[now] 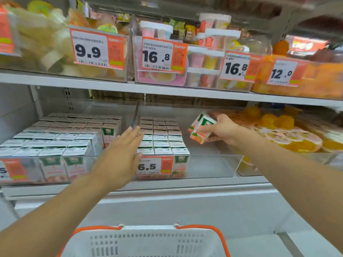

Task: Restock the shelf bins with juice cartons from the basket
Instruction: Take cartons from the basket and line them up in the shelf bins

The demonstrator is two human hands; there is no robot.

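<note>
My right hand (221, 129) grips juice cartons (201, 127), white with green and orange print, tilted over the bare right side of the middle clear bin (213, 165). That bin holds rows of upright cartons (161, 134) on its left half. My left hand (120, 156) reaches forward with straight fingers, in front of the divider between the middle bin and the left bin (55, 138), which is packed with cartons. It holds nothing. The white basket (144, 242) with orange handles sits at the bottom of the view; its inside is out of sight.
The upper shelf (167, 89) carries clear bins of fruit cups and jellies behind price tags 9.9, 16.8 and 12.0. A bin of orange fruit cups (289, 134) lies right of my right hand. A white cabinet ledge (185, 191) runs below the bins.
</note>
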